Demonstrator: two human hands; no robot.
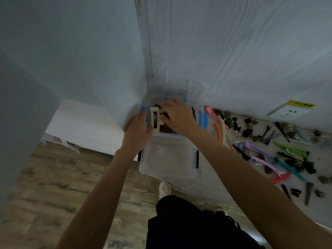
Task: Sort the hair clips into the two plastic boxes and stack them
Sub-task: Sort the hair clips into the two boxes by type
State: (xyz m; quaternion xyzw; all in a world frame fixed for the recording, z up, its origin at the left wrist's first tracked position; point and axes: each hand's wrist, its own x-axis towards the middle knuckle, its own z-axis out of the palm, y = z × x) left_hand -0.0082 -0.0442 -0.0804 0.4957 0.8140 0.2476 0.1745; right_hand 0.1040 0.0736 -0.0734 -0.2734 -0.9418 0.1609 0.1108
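Observation:
Two clear plastic boxes with blue latches sit on the table by the wall corner. The far box [172, 95] is open and holds dark clips. The near box [167, 159] has its lid on. My left hand [139, 129] is at the far box's left side, holding a cream rectangular claw clip [154, 121] over the box. My right hand [177, 116] reaches into the far box from the right, fingers curled around dark clips. Many loose hair clips [269, 144], long coloured ones and small dark claws, lie scattered to the right.
The table [215, 184] stands against a pale wall. A wall socket with a yellow label [292, 110] is at the far right. A second pale table [84, 123] stands to the left. Wood-pattern floor, my dark trousers and a white shoe show below.

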